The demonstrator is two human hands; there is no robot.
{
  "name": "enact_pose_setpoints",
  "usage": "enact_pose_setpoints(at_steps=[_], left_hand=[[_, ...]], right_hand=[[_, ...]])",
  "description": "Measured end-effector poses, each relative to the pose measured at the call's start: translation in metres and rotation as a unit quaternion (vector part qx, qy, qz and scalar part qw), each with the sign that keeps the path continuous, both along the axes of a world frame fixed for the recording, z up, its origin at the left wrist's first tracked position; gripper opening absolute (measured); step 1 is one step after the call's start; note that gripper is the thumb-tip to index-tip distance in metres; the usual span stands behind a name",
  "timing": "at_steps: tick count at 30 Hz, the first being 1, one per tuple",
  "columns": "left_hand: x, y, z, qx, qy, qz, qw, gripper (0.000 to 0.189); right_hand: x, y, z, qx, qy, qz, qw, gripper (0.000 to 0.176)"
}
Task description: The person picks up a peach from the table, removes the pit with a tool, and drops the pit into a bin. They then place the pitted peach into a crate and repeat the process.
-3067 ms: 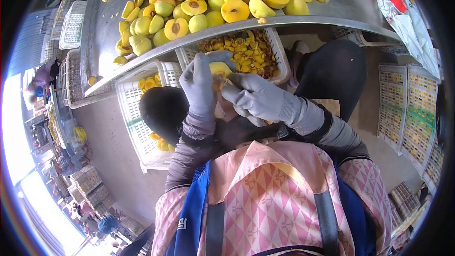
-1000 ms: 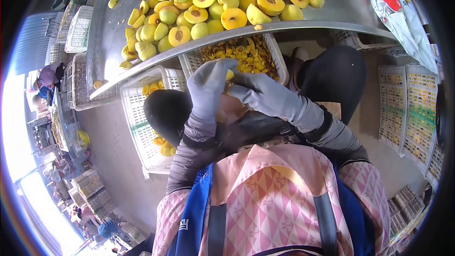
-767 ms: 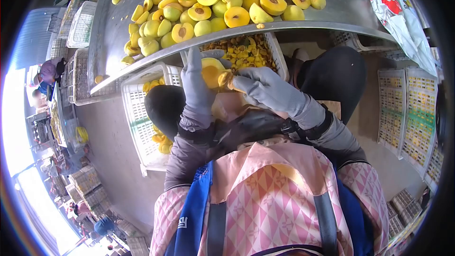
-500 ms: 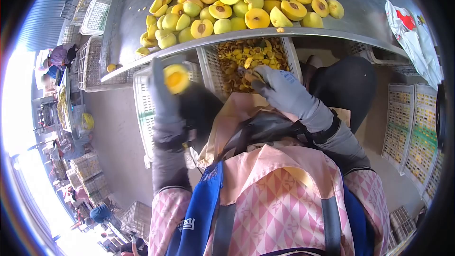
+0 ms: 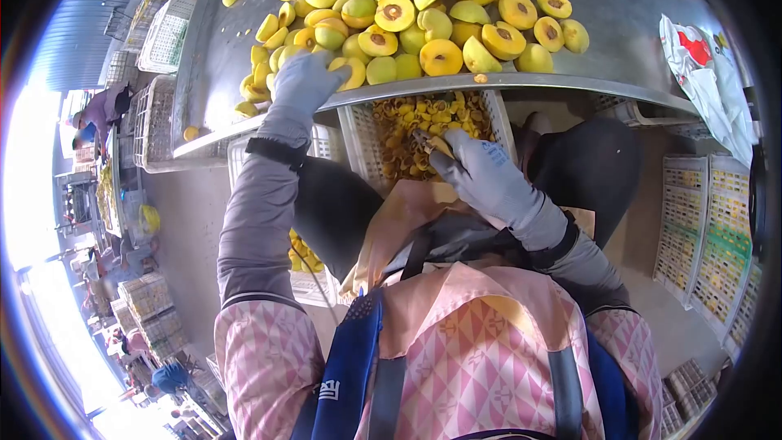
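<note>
My left hand (image 5: 305, 81), in a grey glove, lies over the near left part of the heap of halved peaches (image 5: 441, 58). Its thumb is spread from the fingers and touches the edge of one peach half (image 5: 352, 75); the fingertips are partly hidden. In my gloved right hand (image 5: 489, 175) is a small pitting tool (image 5: 432, 143) with a metal tip and yellowish handle. That hand is closed around it, above a white plastic crate (image 5: 358, 143) of peach pits and scraps (image 5: 399, 126).
The metal table (image 5: 619, 49) has a raised front rim. A white plastic bag (image 5: 705, 73) hangs at its right end. Below left stands another crate (image 5: 305, 289) with yellow fruit pieces. Stacked crates (image 5: 705, 232) stand right; a person (image 5: 102, 114) works at far left.
My left hand has moved up from beside the table edge to the heap, and the peach half it carried is out of sight. My right hand stays with the tool over the crate.
</note>
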State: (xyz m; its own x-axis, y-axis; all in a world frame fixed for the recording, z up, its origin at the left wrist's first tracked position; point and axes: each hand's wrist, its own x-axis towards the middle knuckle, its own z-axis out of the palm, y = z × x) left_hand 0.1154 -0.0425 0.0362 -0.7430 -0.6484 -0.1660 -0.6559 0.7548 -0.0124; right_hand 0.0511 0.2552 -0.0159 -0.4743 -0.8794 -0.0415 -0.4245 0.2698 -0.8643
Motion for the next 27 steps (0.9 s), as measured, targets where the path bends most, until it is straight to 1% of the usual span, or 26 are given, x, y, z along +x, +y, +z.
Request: enact_pose_setpoints(at_steps=[1,3,4,5,7,8,11,13,14,15,17,18,19,20,22,23,24,25,26,27], left_hand=[[-0.009,0.000,-0.001,0.015,-0.033,-0.006,0.999,0.037],[-0.007,0.003,-0.020,0.035,0.022,-0.018,0.999,0.041],[-0.006,0.004,-0.026,0.043,0.050,-0.024,0.998,0.043],[-0.007,0.008,-0.018,0.075,0.026,0.007,0.997,0.047],[0.003,-0.014,-0.040,0.137,0.106,0.016,0.985,0.046],[0.005,-0.017,-0.043,0.166,0.147,0.023,0.975,0.046],[0.006,-0.023,-0.048,0.127,0.084,0.031,0.988,0.043],[0.010,-0.020,-0.052,0.100,0.129,-0.013,0.987,0.043],[0.014,-0.016,-0.052,0.086,0.150,-0.034,0.984,0.043],[0.016,-0.014,-0.050,0.124,0.185,-0.004,0.975,0.042],[0.019,-0.005,-0.048,0.201,0.252,0.056,0.945,0.040],[0.017,0.010,-0.034,0.238,0.301,0.051,0.922,0.039],[0.016,0.036,-0.006,0.276,0.346,0.046,0.895,0.038],[0.019,0.060,0.010,0.315,0.390,0.047,0.864,0.037],[0.027,0.098,0.016,0.394,0.390,0.027,0.832,0.033],[0.029,0.114,0.015,0.432,0.390,0.016,0.813,0.030],[0.031,0.128,0.006,0.494,0.439,0.058,0.748,0.030],[0.032,0.140,-0.007,0.551,0.481,0.099,0.675,0.031],[0.032,0.152,-0.015,0.601,0.517,0.140,0.594,0.031],[0.029,0.160,-0.016,0.532,0.512,0.097,0.667,0.033]], right_hand=[[-0.002,0.000,0.001,-0.014,-0.008,-0.006,1.000,0.026],[-0.003,0.001,0.005,-0.037,-0.029,-0.016,0.999,0.027],[-0.003,-0.001,0.003,-0.047,-0.064,-0.021,0.997,0.028],[-0.002,-0.003,-0.001,-0.056,-0.099,-0.028,0.993,0.029],[-0.002,-0.007,-0.003,-0.083,-0.150,-0.039,0.984,0.031],[-0.002,-0.010,-0.002,-0.102,-0.167,-0.045,0.980,0.032],[0.004,-0.016,-0.011,-0.176,-0.217,-0.068,0.958,0.033],[0.006,-0.015,-0.015,-0.196,-0.237,-0.068,0.949,0.034],[0.007,-0.014,-0.011,-0.188,-0.243,-0.058,0.950,0.034],[0.007,-0.012,-0.005,-0.173,-0.257,-0.051,0.949,0.034],[0.003,-0.009,0.010,-0.134,-0.295,-0.040,0.945,0.033],[-0.001,-0.008,0.017,-0.111,-0.317,-0.039,0.941,0.033],[-0.003,-0.009,0.020,-0.166,-0.309,-0.051,0.935,0.033],[-0.001,-0.010,0.022,-0.216,-0.301,-0.061,0.927,0.032],[0.000,-0.013,0.026,-0.257,-0.290,-0.071,0.919,0.031],[-0.001,-0.014,0.029,-0.250,-0.288,-0.073,0.922,0.031],[-0.001,-0.014,0.032,-0.243,-0.286,-0.077,0.924,0.031],[0.002,-0.012,0.039,-0.210,-0.355,-0.084,0.907,0.031],[0.005,-0.013,0.036,-0.215,-0.330,-0.093,0.914,0.030],[0.009,-0.014,0.032,-0.219,-0.306,-0.098,0.921,0.030]])
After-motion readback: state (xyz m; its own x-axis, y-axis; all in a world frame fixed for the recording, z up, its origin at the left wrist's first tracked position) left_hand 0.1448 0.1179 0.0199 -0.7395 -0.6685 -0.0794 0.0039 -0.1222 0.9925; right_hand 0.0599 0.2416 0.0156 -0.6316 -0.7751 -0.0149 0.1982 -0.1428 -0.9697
